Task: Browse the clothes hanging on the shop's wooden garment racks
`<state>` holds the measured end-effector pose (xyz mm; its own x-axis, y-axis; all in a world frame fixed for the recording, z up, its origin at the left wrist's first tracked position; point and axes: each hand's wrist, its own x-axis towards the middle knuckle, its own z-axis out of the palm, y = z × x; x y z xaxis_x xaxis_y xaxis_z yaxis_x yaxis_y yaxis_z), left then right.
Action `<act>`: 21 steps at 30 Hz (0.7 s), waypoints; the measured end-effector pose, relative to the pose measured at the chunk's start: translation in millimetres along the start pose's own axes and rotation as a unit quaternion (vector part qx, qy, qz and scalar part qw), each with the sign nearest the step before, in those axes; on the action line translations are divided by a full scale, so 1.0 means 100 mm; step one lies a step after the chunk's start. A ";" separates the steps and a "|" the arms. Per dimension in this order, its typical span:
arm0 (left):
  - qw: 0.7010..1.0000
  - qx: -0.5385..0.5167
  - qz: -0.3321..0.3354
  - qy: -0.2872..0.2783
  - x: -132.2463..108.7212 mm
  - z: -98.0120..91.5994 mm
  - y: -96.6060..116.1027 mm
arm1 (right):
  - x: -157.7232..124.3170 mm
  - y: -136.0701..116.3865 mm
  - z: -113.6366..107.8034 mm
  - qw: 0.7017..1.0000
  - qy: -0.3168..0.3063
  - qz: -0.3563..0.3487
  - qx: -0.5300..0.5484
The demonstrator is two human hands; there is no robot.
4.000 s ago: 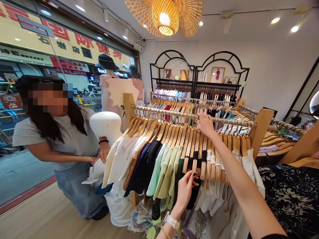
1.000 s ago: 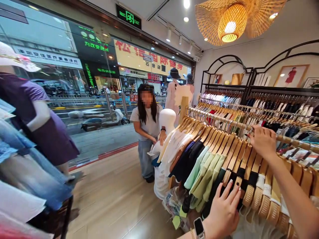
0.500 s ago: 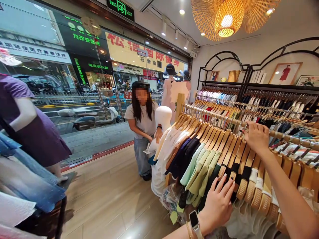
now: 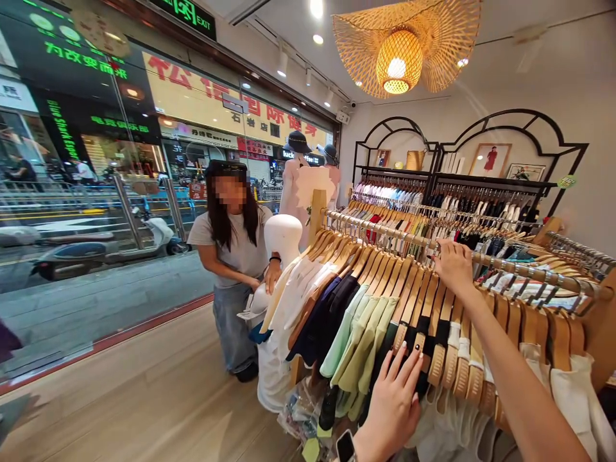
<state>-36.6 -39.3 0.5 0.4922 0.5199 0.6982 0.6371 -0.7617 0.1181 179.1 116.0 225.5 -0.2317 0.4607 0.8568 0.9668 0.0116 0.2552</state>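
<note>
A metal clothes rail (image 4: 385, 234) carries a tight row of wooden hangers (image 4: 423, 308) with white, navy, green and black garments (image 4: 346, 327). My right hand (image 4: 452, 266) is up at the rail, fingers curled round the hanger hooks there. My left hand (image 4: 394, 401), with a watch on its wrist, lies with fingers spread flat against the dark garments and the ends of the hangers lower down.
A person in a grey T-shirt and jeans (image 4: 231, 256) crouches at the rail's far end, handling a white mannequin bust (image 4: 282, 240). A shop window (image 4: 96, 192) runs along the left. More racks (image 4: 433, 199) stand behind. Wooden floor (image 4: 144, 404) lies to the left.
The view has swung back to the right, so the purple-dressed mannequin at the left has left the picture. Both hands stay on the same rail and hangers.
</note>
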 end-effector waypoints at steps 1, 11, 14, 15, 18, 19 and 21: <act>1.000 0.002 0.005 0.005 0.02 -0.02 -0.01 | 0.00 -0.01 0.00 1.000 0.002 0.001 0.000; 0.993 0.021 0.040 0.111 0.97 -0.37 -0.47 | 0.03 -0.04 -0.03 1.000 -0.017 0.020 0.003; 0.991 0.035 0.042 0.125 1.52 -0.54 -0.67 | 0.03 -0.05 -0.04 1.000 -0.023 0.017 0.005; 0.990 0.040 0.044 0.131 1.73 -0.60 -0.73 | 0.03 -0.06 -0.04 1.000 -0.023 0.019 0.004; 0.987 0.053 0.055 0.138 2.36 -0.76 -0.87 | 0.04 -0.07 -0.03 0.999 -0.024 0.022 -0.007; 0.987 0.055 0.065 0.138 2.53 -0.79 -0.90 | 0.04 -0.07 -0.02 0.999 -0.025 0.023 -0.013; 0.986 0.055 0.084 0.135 2.79 -0.79 -0.95 | 0.04 -0.08 -0.01 0.999 -0.026 0.023 -0.021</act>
<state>-6.7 147.5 240.1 0.4293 0.2567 0.8659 0.6284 -0.7735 -0.0822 170.1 116.7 227.1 -0.1793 0.5051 0.8443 0.9708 -0.0485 0.2351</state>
